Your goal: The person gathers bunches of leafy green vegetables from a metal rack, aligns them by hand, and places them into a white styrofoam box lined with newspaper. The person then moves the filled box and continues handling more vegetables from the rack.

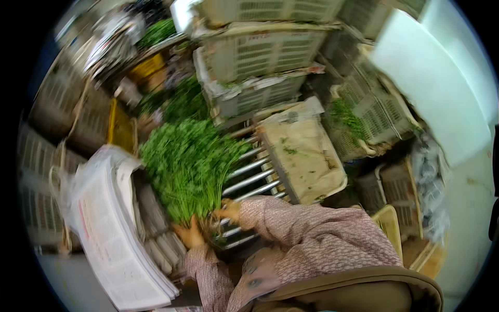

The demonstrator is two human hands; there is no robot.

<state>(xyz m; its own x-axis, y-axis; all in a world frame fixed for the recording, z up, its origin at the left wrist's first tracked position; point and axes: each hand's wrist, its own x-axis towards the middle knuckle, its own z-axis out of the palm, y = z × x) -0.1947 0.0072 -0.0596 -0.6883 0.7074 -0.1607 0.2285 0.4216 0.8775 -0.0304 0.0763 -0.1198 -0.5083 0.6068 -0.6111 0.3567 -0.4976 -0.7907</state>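
Note:
A big bunch of leafy green herbs [189, 156], coriander by its look, lies across a rack of metal bars [249, 183], its stems toward me. My left hand [191, 235] is at the lower stem ends, thumb and fingers closing about them. From the right, my right hand [228, 211] reaches the same stem ends with its fingers bent in, by some brownish roots [210, 226]. Motion blur softens both hands, and their undersides are hidden.
Left of my hands is a stack of newspaper sheets [106, 229]. A shallow paper-lined crate [304, 156] with green scraps lies right of the bars. Pale slatted crates [265, 52] are stacked behind; another crate [364, 114] leans at right. More greens [187, 101] lie beyond the bunch.

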